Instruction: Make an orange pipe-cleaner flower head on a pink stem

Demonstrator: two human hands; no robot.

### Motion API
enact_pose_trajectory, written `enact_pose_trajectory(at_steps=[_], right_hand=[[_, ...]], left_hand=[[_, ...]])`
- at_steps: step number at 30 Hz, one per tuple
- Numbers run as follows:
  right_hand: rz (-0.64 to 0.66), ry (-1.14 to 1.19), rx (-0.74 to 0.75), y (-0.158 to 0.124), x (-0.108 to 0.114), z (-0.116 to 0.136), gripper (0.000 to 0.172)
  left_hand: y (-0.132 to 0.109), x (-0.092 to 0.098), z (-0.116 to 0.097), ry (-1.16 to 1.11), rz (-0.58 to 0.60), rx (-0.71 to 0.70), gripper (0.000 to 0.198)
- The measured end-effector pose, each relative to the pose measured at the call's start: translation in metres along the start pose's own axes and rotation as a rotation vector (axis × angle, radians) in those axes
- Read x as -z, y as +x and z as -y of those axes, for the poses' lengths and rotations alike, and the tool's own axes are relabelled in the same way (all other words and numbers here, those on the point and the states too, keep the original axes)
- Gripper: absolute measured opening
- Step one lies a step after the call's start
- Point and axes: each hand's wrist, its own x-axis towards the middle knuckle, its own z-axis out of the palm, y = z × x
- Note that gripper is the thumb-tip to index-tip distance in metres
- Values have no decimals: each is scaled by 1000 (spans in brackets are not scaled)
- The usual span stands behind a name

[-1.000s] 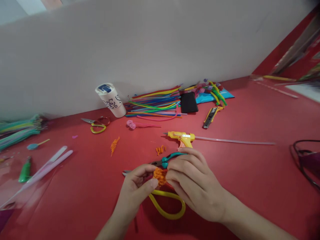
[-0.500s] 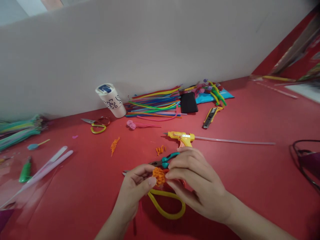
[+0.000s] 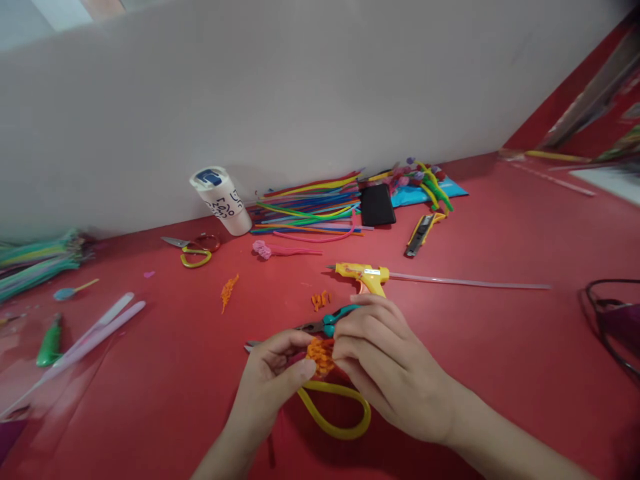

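Between my two hands is a small ruffled orange piece (image 3: 321, 357). My left hand (image 3: 270, 373) pinches its left side between thumb and fingers. The bent fingers of my right hand (image 3: 390, 367) close on its right edge; their tips are partly hidden. Just beyond lie pliers with teal handles (image 3: 330, 323), partly covered by my right hand. A yellow loop (image 3: 345, 433) shows below the orange piece, and a pair of scissors is mostly hidden under my hands. Small orange bits (image 3: 320, 301) and an orange strip (image 3: 229, 293) lie farther off on the red table (image 3: 200, 347).
A yellow glue gun (image 3: 363, 271) with a long glue stick lies ahead. Behind are a white tumbler (image 3: 223, 203), coloured stems (image 3: 310, 207), a black case (image 3: 378, 205) and a cutter (image 3: 423, 233). Scissors (image 3: 195, 252), a green tool (image 3: 50, 343) and a pink-white tool (image 3: 100, 327) are left.
The fingers of my right hand have drawn closer together at the orange piece, which has shifted slightly to the right and down. My left hand has barely moved.
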Motion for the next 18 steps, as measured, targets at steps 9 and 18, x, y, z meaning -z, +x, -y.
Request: enact_pose_trajectory(at_steps=[9, 18], right_hand=[[73, 21, 60, -3, -1, -3, 18], [104, 31, 73, -4, -1, -3, 16]], left_hand=[[2, -2, 0, -119, 16, 116, 25], [2, -2, 1, -164, 13, 180, 25]])
